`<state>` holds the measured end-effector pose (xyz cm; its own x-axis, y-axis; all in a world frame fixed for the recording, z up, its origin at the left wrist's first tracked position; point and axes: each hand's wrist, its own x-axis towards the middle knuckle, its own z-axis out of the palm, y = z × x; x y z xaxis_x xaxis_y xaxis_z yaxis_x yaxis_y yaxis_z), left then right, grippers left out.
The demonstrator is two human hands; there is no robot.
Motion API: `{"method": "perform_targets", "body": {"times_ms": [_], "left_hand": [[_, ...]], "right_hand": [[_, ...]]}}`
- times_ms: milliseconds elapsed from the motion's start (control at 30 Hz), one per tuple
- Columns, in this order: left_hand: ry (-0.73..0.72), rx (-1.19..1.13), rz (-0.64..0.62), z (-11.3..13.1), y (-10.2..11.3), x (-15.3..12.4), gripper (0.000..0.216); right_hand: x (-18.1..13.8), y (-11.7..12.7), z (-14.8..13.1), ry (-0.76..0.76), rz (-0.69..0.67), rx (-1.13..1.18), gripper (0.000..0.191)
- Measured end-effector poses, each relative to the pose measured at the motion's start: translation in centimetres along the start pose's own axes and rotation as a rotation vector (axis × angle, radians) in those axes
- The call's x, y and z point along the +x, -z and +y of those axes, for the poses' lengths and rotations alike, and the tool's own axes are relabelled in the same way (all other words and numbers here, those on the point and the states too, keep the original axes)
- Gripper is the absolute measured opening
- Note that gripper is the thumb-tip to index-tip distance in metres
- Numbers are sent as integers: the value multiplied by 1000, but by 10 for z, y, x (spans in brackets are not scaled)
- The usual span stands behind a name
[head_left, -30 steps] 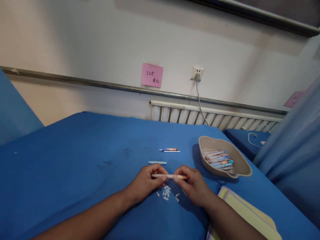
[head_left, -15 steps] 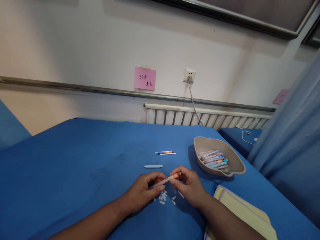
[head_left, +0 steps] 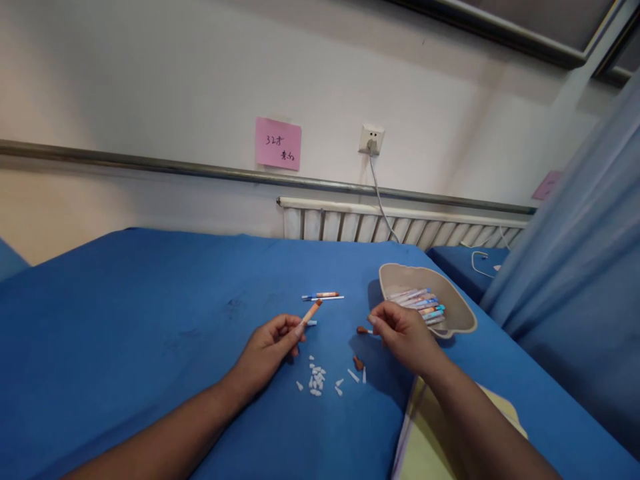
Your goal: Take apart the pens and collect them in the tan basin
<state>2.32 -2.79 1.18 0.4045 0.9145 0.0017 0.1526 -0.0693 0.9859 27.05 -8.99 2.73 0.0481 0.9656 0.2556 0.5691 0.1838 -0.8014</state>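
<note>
The orange pen barrel (head_left: 312,312) is pinched in the left hand (head_left: 273,343), angled toward the table's (head_left: 150,300) far edge. Nearer the right edge, the right hand's (head_left: 403,333) fingertips nearly meet beside a brown piece (head_left: 362,330); I cannot tell whether they grip it.

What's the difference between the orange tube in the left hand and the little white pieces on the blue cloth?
Color: the orange tube has a brown end, while the white pieces are plain.
Size: the orange tube is clearly longer than any one of the white pieces.
Pose: the orange tube is held at a slant in the left hand; the white pieces lie scattered on the blue cloth.
</note>
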Motion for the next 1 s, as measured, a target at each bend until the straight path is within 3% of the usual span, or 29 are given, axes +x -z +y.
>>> {"method": "perform_targets", "body": {"times_ms": [200,567,767,1000], "left_hand": [[36,-19,-19,-2,1,2,32],[30,-44,0,-6,5,5,32],[39,-72,4,-7,6,6,31],[26,-98,21,-11,5,6,29]], "right_hand": [[-6,-3,6,-6,-187,-373,10],[-13,-21,5,5,-409,-352,7],[-9,-21,9,27,-326,-395,3],[-15,-13,6,-48,-319,-531,15]]}}
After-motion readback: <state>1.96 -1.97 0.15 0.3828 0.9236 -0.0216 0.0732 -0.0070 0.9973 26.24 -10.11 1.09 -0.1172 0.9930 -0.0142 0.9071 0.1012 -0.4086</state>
